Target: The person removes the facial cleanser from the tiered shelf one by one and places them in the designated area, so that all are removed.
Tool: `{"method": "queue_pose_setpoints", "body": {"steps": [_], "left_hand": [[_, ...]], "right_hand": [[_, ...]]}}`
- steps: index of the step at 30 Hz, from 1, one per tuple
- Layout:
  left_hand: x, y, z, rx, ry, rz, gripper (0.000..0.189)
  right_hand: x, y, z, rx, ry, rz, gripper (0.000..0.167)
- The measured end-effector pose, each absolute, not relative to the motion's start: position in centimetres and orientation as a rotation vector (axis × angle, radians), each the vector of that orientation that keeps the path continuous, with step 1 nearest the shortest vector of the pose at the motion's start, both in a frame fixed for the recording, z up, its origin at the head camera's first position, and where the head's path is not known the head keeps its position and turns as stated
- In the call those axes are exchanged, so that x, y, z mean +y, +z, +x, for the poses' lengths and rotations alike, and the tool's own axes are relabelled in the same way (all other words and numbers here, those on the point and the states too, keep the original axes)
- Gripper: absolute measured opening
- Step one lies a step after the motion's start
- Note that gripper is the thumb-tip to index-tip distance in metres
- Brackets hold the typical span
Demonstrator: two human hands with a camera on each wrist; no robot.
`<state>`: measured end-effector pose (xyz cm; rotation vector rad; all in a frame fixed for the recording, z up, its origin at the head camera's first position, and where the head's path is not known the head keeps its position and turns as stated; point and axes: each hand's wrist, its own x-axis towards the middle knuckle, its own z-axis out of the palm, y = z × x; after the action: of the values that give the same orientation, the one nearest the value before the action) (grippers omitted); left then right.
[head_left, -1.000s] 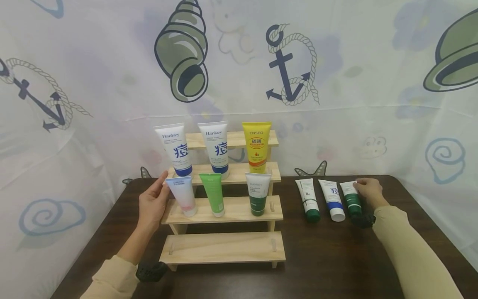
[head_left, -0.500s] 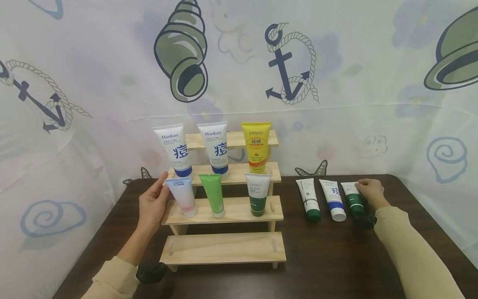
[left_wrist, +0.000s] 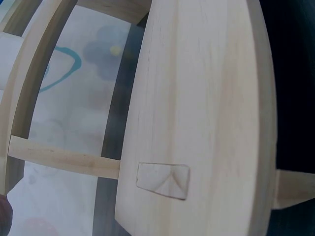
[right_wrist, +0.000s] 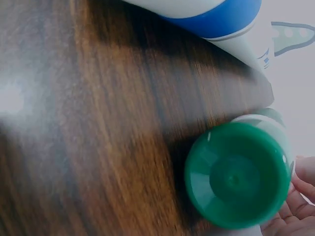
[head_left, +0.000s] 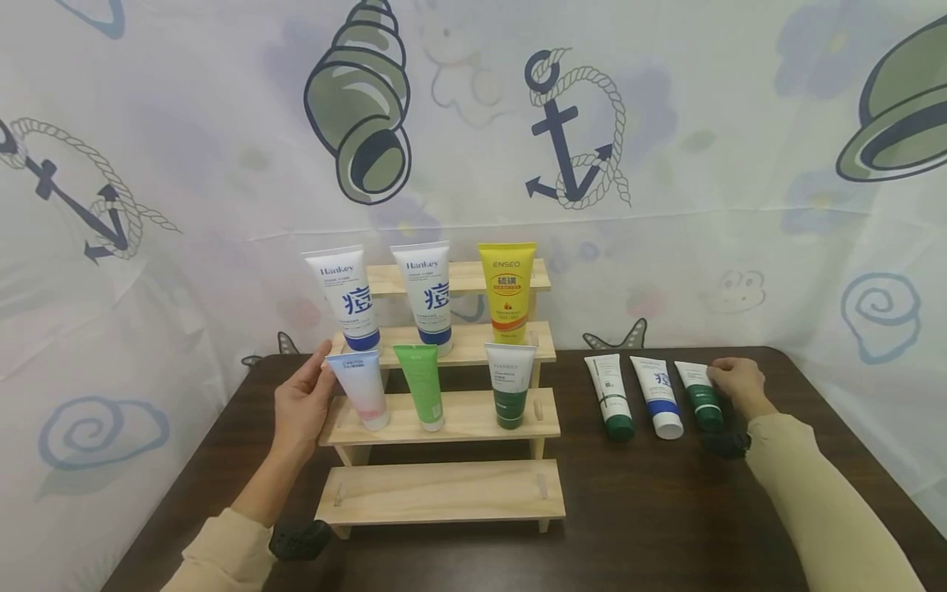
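Note:
My left hand (head_left: 303,403) grips the left end of a tiered wooden stand (head_left: 440,492), at its middle steps; in the left wrist view a fingertip (left_wrist: 5,215) shows beside the stand's wood. At the right, my right hand (head_left: 740,382) holds the upper end of a green-and-white squeeze tube (head_left: 701,395) that lies on the table, cap toward me. In the right wrist view its green cap (right_wrist: 236,174) faces the camera, with fingers (right_wrist: 295,209) along its far side. Left of it lie a white tube with a blue band (head_left: 657,395) and another white-and-green tube (head_left: 610,395).
Two white-and-blue tubes (head_left: 344,296) and a yellow tube (head_left: 508,288) stand on the upper step. Below them stand a pale blue-pink tube (head_left: 362,390), a green tube (head_left: 420,385) and a white-green tube (head_left: 510,382). A printed cloth (head_left: 473,164) hangs behind the dark table (head_left: 629,510).
The right hand has moved slightly right, and the green-and-white tube has shifted a little with it, away from its neighbour. The left hand stays at the stand.

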<state>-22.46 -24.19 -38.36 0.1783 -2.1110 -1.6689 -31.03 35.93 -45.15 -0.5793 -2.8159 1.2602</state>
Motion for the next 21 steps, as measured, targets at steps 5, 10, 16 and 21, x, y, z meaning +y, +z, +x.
{"method": "queue_pose_setpoints", "body": {"steps": [5,10,16,21], "left_hand": [[-24.1,-38.4,-22.5,-2.095,-1.694,0.18,0.042],[-24.1,-38.3,-22.5,-2.111,-1.695,0.2,0.043],[-24.1,-38.3,-22.6,-2.113,-1.718,0.214,0.044],[-24.1,-38.3,-22.6,-2.107,-1.734,0.216,0.044]], "right_hand": [[36.3,-44.5,-30.7,-2.804,1.236,-0.528,0.045],[36.0,-42.8,-30.7,-2.734,1.183,-0.431,0.044],[34.5,-40.5,-30.9,-2.605,1.226,-0.371,0.045],[32.4,-38.2,-30.4,-2.499,1.281,-0.254,0.043]]}}
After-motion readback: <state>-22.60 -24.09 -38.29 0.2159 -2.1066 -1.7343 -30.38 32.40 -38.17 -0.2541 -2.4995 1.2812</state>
